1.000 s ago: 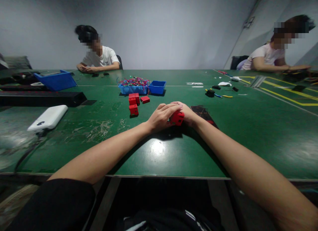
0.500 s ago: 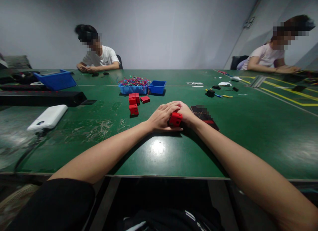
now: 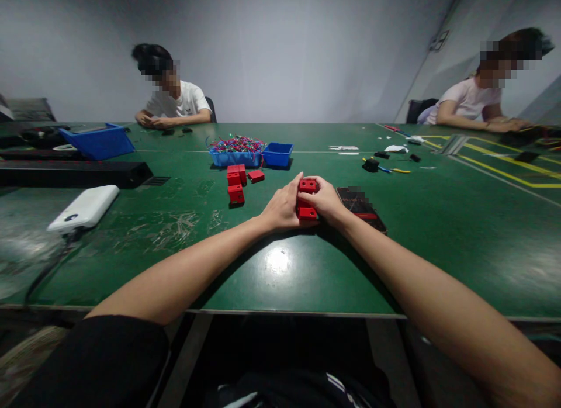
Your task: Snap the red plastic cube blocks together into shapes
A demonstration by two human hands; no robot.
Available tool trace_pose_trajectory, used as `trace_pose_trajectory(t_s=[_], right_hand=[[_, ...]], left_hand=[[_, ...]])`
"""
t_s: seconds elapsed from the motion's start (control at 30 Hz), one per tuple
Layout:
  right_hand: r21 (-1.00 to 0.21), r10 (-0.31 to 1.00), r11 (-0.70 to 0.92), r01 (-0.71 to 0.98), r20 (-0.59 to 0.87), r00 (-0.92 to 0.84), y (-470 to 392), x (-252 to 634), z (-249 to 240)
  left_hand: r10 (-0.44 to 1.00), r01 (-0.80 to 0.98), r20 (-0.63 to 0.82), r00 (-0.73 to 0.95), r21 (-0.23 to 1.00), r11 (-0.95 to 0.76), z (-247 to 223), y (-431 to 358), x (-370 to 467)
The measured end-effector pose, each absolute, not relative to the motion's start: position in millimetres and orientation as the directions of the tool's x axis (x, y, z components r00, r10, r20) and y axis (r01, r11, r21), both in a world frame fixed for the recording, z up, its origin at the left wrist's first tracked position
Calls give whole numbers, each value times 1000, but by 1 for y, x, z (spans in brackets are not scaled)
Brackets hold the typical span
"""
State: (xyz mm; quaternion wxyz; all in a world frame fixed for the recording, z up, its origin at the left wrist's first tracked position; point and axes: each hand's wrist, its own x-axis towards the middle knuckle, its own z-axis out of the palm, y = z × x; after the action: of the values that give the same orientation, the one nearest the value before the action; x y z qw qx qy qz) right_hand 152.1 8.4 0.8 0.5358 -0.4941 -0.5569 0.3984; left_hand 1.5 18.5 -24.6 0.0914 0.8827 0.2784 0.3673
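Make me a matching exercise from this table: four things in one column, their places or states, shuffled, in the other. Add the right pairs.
Things
1. Red boxy piece with round holes
2. White rounded rectangular device
3. Light-blue rectangular tray
4. Dark flat rectangular object with a red band

Places or states
A. Heaped with multicoloured wires
B. Beside the right hand
C. Held between left hand and right hand
D. At the left, dark cable at its near end

Pairs: 1-C, 2-D, 3-A, 4-B

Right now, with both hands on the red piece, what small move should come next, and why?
Perhaps ease the right hand back: it covers the middle of the red piece, while the left hand lies along its side and could steady it.
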Motion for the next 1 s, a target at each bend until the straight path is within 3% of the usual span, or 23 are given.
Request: trace_pose_trajectory(t_s=[0.17,0.37,0.6,0.77,1.0], right_hand=[[-980,981,190,51,192,30,7,151,3],[-975,977,210,77,212,22,9,152,0],[-948,952,291,128,300,60,15,157,-4],[-973,971,229,-4,229,65,17,158,-2],[-973,973,231,20,231,21,13,156,1]], left_hand=[[688,525,541,484,449,-723,-27,21,1],[789,590,456,411,527,-612,-24,21,0],[727,444,480,491,580,-683,-21,22,0],[700,309,526,483,646,-698,-19,21,1],[729,380,568,382,622,-685,-20,24,1]])
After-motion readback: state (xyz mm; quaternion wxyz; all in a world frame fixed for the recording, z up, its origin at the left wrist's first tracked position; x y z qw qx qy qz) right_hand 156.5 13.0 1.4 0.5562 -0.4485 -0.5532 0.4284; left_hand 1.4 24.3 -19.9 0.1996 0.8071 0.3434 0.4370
